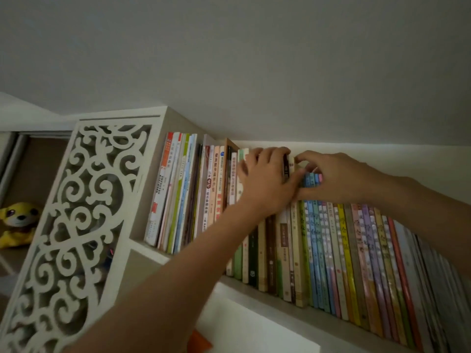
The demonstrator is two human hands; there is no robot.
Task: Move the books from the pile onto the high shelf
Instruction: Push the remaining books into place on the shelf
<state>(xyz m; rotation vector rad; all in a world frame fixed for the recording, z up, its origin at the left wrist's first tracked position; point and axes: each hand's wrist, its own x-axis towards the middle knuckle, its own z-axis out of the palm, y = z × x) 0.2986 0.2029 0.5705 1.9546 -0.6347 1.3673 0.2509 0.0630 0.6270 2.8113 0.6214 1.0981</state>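
Left hand (265,182) grips dark book (286,167); right hand (331,174) pinches top.

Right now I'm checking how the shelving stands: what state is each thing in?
Left hand: fingers curled over the book tops, gripping.
Right hand: fingers pinching a book's top edge.
Dark book: between both hands, upright in the row.
Row of books: upright, packed tight.
High shelf: nearly full.
Yellow plush toy: sitting in the side compartment.
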